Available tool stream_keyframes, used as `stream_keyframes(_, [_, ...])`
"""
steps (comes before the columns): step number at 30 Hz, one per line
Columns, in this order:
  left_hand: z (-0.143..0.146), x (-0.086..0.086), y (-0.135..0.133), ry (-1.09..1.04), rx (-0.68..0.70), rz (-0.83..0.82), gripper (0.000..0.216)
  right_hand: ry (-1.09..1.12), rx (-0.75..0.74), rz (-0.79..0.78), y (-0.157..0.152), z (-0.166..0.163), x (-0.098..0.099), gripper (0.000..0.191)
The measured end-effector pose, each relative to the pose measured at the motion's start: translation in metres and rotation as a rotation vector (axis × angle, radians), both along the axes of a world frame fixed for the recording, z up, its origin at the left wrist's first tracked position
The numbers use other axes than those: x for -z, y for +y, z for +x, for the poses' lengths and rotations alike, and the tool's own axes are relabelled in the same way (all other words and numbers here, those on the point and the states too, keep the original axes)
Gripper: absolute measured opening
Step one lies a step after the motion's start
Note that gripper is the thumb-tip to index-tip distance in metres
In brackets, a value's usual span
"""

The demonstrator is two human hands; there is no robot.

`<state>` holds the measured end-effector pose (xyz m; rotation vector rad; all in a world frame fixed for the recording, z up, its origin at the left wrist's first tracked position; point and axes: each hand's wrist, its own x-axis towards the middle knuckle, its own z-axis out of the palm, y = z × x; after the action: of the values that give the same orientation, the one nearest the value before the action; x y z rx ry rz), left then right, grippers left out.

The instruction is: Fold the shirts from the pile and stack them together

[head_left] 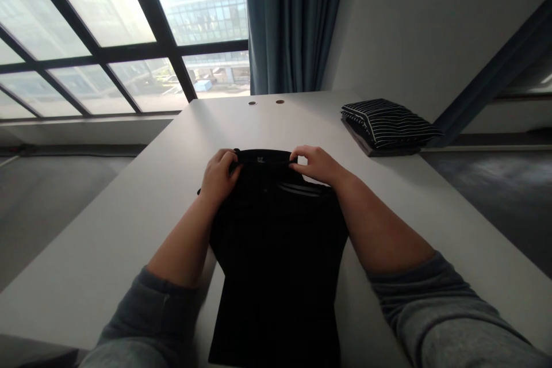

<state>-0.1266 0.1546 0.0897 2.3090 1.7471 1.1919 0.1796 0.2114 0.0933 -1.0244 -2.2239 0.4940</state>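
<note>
A black short-sleeved shirt lies spread on the white table, its collar end away from me and its lower end running out of the bottom of the view. Pale stripes show near its right shoulder. My left hand pinches the left side of the collar between thumb and fingers. On the collar's opposite side, my right hand has thumb and fingertips closed on the edge. Between the two hands the collar is stretched, with a small label inside. Dark fabric hides the finer folds.
Folded clothes stand in a stack at the back right, a black-and-white striped one on top. Two round holes pierce the table near its far edge. Behind are a blue curtain and a large window.
</note>
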Motion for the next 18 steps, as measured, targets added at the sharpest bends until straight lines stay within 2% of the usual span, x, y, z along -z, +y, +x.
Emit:
stream_keyframes(3, [-0.004,-0.019,-0.011,-0.062,0.082,0.057,0.012,0.141,0.003,0.098,-0.017,0.001,-0.024,0.009])
stream_keyframes(6, [-0.008,-0.037,-0.019,-0.235,0.203,-0.024,0.018,0.28,0.016,0.119,-0.038,0.002,-0.047,0.011])
stream_keyframes(9, [-0.005,-0.063,-0.022,-0.472,0.28,-0.04,0.026,0.394,0.02,0.088,-0.057,0.002,-0.076,0.032])
stream_keyframes(12, [0.004,-0.106,-0.025,-0.56,0.331,0.011,0.05,0.426,0.031,0.107,-0.072,0.005,-0.118,0.054])
stream_keyframes(14, [0.007,-0.141,-0.03,-0.512,0.333,0.051,0.058,0.413,0.054,0.163,-0.078,0.01,-0.149,0.053])
stream_keyframes(16, [0.002,-0.175,-0.036,-0.404,0.281,0.054,0.05,0.378,0.082,0.228,-0.082,0.018,-0.179,0.044])
stream_keyframes(18, [-0.009,-0.204,-0.041,-0.255,0.211,-0.014,0.037,0.309,0.108,0.297,-0.083,0.029,-0.205,0.035])
